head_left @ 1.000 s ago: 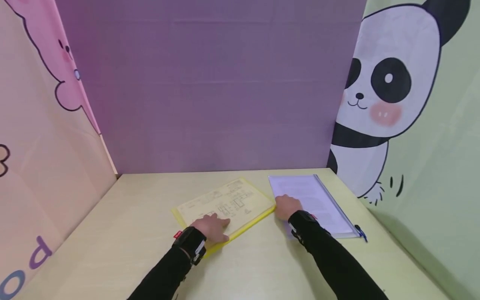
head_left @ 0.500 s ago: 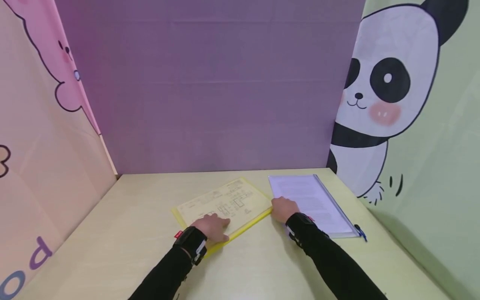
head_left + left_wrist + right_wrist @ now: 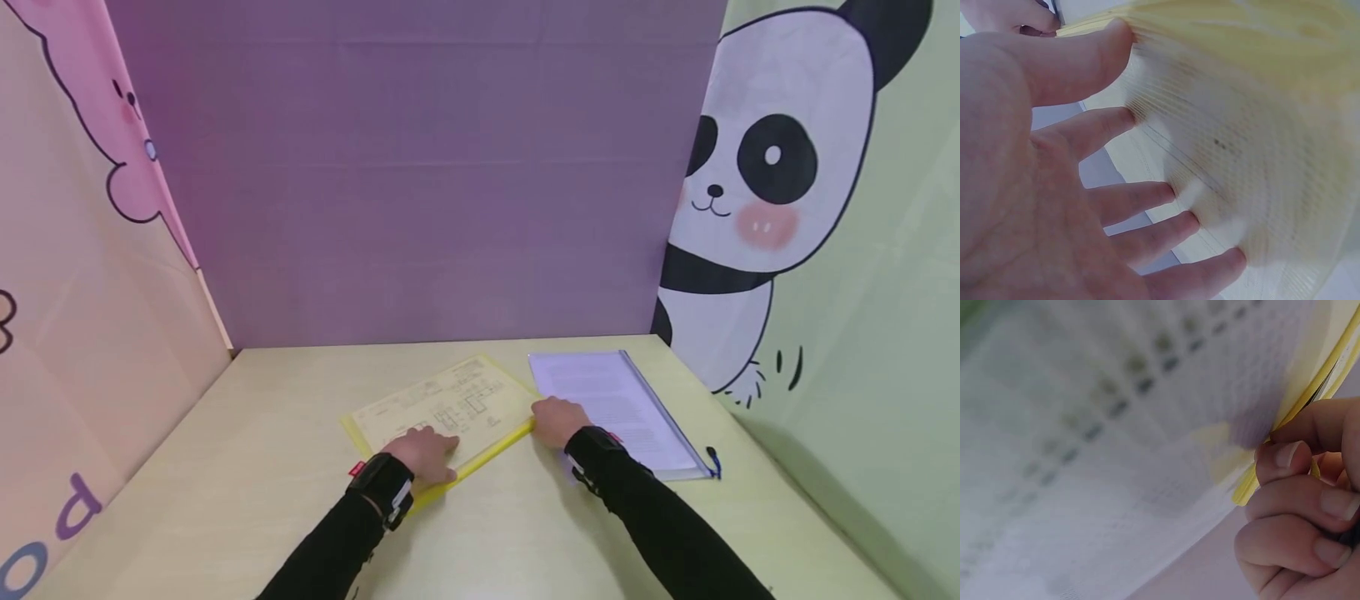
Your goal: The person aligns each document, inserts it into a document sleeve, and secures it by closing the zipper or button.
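A yellow-edged clear report cover with a printed diagram sheet inside lies slanted on the table. My left hand rests on its near left part, fingers spread. In the left wrist view, the left fingertips touch the sheet and the thumb lies by the yellow edge. My right hand pinches the right end of the yellow slide bar along the cover's near edge. In the right wrist view, that yellow bar runs between thumb and index finger, the other fingers curled.
A second clear cover with white printed pages lies right of the yellow one, partly under the right forearm. At its near right corner sits a small blue and black thing, perhaps a pen. Printed walls enclose the table.
My right hand has moved left and slightly nearer, with the yellow bar's end. The white pages shifted slightly left, and the blue and black thing turned. The left hand stays put.
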`<action>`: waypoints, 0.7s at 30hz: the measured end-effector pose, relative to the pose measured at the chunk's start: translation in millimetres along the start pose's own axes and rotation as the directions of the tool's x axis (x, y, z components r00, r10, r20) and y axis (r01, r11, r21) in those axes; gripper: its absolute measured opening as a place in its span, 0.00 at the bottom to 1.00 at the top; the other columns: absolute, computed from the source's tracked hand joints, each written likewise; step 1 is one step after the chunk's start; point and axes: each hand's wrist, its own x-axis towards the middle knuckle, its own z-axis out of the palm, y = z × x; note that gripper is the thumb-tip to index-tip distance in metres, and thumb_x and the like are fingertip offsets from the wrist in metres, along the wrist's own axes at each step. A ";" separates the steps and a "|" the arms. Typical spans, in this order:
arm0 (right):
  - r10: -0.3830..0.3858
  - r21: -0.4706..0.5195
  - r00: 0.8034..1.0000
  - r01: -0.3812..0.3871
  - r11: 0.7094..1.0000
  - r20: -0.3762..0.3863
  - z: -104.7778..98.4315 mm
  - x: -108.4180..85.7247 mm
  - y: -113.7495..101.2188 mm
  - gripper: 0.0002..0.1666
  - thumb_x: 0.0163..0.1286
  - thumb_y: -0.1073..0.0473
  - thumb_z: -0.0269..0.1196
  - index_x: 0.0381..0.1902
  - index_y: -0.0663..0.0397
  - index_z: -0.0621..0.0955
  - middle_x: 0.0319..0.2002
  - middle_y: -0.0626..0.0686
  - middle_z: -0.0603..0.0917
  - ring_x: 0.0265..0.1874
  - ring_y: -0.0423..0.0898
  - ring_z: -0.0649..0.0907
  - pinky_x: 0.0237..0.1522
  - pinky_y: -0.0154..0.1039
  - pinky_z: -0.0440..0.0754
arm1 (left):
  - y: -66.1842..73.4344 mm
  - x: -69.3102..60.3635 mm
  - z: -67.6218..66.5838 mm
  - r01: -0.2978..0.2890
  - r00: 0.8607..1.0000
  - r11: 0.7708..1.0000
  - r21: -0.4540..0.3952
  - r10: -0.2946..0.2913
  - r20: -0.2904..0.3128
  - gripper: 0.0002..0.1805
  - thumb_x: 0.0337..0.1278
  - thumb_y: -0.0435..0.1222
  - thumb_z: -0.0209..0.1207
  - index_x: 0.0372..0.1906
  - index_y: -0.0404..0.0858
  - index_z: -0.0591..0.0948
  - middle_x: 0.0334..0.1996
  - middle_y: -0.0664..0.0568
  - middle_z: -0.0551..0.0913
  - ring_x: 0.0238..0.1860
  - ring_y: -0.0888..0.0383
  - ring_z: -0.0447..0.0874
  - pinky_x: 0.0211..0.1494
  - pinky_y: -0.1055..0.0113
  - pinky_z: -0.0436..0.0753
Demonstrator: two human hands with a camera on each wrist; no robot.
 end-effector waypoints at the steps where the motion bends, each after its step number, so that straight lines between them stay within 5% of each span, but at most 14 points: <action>1: 0.006 0.009 1.000 -0.006 1.000 0.007 -0.6 -0.1 -0.1 0.05 0.69 0.62 0.61 0.30 0.53 0.78 0.28 0.54 0.80 0.26 0.50 0.77 0.33 0.51 0.80 | 0.0 0.0 0.1 0.001 1.000 1.000 0.000 -0.001 0.001 0.33 0.62 0.52 0.67 0.72 0.54 0.75 0.68 0.45 0.75 0.58 0.45 0.73 0.65 0.39 0.70; 15: 0.033 -0.024 0.999 -0.032 0.999 0.021 -6.2 -4.9 -9.0 0.06 0.69 0.62 0.62 0.31 0.56 0.79 0.29 0.54 0.80 0.27 0.51 0.77 0.35 0.51 0.80 | -0.4 4.0 2.1 -0.003 1.000 0.999 0.042 0.003 0.014 0.33 0.61 0.54 0.67 0.71 0.55 0.75 0.67 0.44 0.75 0.60 0.44 0.73 0.63 0.40 0.72; 21: -0.032 -0.048 0.999 0.032 0.998 0.002 -5.1 -5.0 -15.2 0.08 0.69 0.62 0.62 0.29 0.56 0.79 0.28 0.54 0.80 0.26 0.51 0.78 0.34 0.52 0.81 | 1.5 0.3 -2.4 -0.005 1.000 0.999 0.033 0.004 0.017 0.33 0.63 0.52 0.66 0.72 0.53 0.74 0.67 0.45 0.74 0.60 0.45 0.72 0.66 0.41 0.70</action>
